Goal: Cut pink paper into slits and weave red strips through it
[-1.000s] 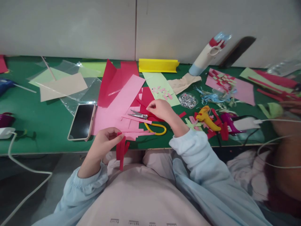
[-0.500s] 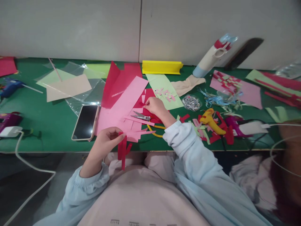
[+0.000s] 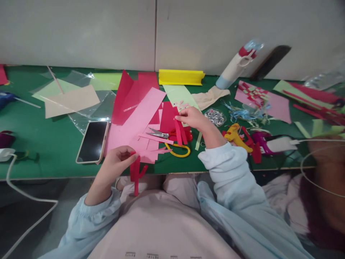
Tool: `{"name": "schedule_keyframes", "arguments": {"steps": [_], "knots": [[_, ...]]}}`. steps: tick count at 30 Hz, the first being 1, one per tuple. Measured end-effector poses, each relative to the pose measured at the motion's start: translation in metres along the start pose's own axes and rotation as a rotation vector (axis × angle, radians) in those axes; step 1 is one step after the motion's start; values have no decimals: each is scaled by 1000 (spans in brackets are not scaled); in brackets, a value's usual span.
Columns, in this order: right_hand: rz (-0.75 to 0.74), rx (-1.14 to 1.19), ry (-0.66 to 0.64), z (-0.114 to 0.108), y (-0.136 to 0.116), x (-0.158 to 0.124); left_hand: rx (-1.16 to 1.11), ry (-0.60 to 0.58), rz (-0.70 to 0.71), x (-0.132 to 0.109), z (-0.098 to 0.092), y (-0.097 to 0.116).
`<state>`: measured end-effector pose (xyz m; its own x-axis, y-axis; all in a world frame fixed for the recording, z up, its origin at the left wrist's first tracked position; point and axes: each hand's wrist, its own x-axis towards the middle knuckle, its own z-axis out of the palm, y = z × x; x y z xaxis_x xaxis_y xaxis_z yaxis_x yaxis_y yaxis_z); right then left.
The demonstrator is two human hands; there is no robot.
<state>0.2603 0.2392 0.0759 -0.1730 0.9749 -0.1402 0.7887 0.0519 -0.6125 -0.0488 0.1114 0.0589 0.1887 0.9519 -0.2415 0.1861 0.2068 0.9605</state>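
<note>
Between its fingertips my left hand [image 3: 118, 158] pinches red paper strips [image 3: 136, 174], which hang over the table's front edge. My right hand [image 3: 192, 118] is closed on more red paper strips [image 3: 180, 130], dangling below its fingers. Scissors [image 3: 159, 133] with yellow-and-red handles lie between the hands, partly beneath the strips, a pink strip across them. Under them are pink paper sheets [image 3: 129, 131] and a red sheet [image 3: 167, 115]. A light green sheet [image 3: 175, 92] with small pink pieces on it lies behind my right hand.
A phone [image 3: 93, 142] lies left of the pink paper. Toward the right are a dish of small beads [image 3: 215, 117], a yellow glue gun [image 3: 235, 136], tangled blue threads [image 3: 242, 113] and a bottle [image 3: 235, 66]. Another person's arm [image 3: 326, 165] shows at the right edge.
My right hand has lifted from the red sheet and moved right, now with red strips hanging from its fingers. My left hand still holds its strips. The view has shifted slightly right.
</note>
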Motion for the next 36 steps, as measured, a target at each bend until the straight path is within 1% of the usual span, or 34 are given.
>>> {"name": "schedule_keyframes", "arguments": {"steps": [3,6,9,13,16,18,20,21,23,25,26,28,29,31,36], "knots": [[9,5,-120,-12,4,-9,21,-5,2,0,-3,0],[17,1,-196,-14,5,-15,35,3,2,1,-3,1],[35,19,-230,-7,6,-17,37,10,-2,2,-3,1],[27,23,-239,3,8,-19,34,11,-12,3,-2,-2],[29,22,-251,4,7,-21,25,18,-17,4,-2,-4],[33,2,-252,3,6,-23,6,2,-25,4,-2,-3],[69,-58,-222,2,4,-26,-31,-47,-50,2,-3,0],[96,-101,-180,2,3,-27,-49,-78,-64,1,-4,1],[115,-208,-36,5,1,-29,-68,-132,-81,-2,-6,4],[30,-299,84,11,-3,-31,-62,-174,-82,-3,-8,6],[-40,-329,94,15,-5,-33,-55,-190,-80,-3,-8,7],[-152,-363,22,23,-9,-36,-60,-211,-82,-2,-8,7],[-178,-374,-24,27,-11,-37,-69,-212,-84,-1,-7,6],[-179,-401,-81,33,-13,-40,-89,-209,-87,1,-5,5],[-159,-427,-93,40,-12,-48,-90,-200,-102,5,-2,3]]}}
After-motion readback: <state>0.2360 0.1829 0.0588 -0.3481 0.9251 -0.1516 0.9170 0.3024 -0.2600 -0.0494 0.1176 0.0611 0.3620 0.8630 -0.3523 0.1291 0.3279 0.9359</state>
